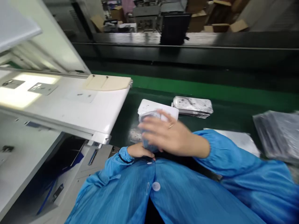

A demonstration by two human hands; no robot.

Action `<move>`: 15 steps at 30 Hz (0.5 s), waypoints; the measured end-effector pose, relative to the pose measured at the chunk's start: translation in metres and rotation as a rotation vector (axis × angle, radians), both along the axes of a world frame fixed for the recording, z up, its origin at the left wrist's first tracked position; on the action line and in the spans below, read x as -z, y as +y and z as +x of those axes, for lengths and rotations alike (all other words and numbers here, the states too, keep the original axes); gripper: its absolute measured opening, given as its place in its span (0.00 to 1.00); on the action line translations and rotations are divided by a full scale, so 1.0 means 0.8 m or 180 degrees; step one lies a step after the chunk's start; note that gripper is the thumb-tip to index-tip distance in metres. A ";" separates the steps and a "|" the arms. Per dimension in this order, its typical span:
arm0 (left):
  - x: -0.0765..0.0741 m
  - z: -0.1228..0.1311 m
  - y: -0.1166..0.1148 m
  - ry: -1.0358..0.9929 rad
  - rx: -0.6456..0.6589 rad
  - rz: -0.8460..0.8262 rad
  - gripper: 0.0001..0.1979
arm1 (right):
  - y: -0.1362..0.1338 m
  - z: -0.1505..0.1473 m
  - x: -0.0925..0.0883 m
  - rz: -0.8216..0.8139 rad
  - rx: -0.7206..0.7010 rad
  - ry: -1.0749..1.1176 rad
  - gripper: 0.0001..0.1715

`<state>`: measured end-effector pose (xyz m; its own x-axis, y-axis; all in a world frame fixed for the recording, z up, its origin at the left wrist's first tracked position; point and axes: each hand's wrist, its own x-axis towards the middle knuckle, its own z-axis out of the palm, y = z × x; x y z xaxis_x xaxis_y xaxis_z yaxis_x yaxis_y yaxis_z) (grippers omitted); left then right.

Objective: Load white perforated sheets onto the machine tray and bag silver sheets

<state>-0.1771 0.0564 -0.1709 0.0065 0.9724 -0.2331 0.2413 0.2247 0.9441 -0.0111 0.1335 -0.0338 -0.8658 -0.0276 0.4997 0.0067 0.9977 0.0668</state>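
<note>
My left hand (pixel 139 150) is closed around the lower end of a flat, phone-sized panel (pixel 147 144), dark bluish-grey with rounded corners, held close to my body. My right hand (pixel 164 132), blurred by motion, lies across the panel's face with fingers stretched and slightly apart, hiding much of it. A ring shows on one finger. Just beyond the hands lie white rounded plates (pixel 151 105) with small holes. To their right sits a stack of thin metallic-looking plates (pixel 192 105) with dark marks. Something clear and speckled (pixel 135 135) is beside the panel, too blurred to name.
On the left stands a white workbench (pixel 93 109) with a cream board (pixel 107 82) at its corner. Clear plastic bags (pixel 277 133) are piled at the right, near a whitish sheet (pixel 235 141). A dark green surface (pixel 233 118) runs beneath; cartons (pixel 219 28) stand behind.
</note>
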 end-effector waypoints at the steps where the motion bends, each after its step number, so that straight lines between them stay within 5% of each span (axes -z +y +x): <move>1: 0.002 -0.006 -0.001 -0.0210 0.0500 -0.0079 0.18 | 0.015 0.002 -0.005 -0.0203 0.0262 0.0331 0.14; 3: 0.006 -0.018 -0.003 -0.1421 0.1380 -0.0410 0.32 | 0.045 0.004 -0.013 -0.0738 0.0555 0.0290 0.18; 5: 0.007 -0.027 -0.003 -0.2322 0.1894 -0.0549 0.42 | 0.066 0.002 -0.018 -0.1338 0.0350 -0.0197 0.14; 8: 0.006 -0.037 -0.004 -0.2572 0.1915 -0.0563 0.41 | 0.076 -0.007 -0.023 -0.2131 -0.0035 -0.0550 0.12; 15: 0.000 -0.044 -0.008 -0.2720 0.1824 -0.0610 0.27 | 0.073 -0.014 -0.032 -0.4132 -0.0003 -0.1576 0.18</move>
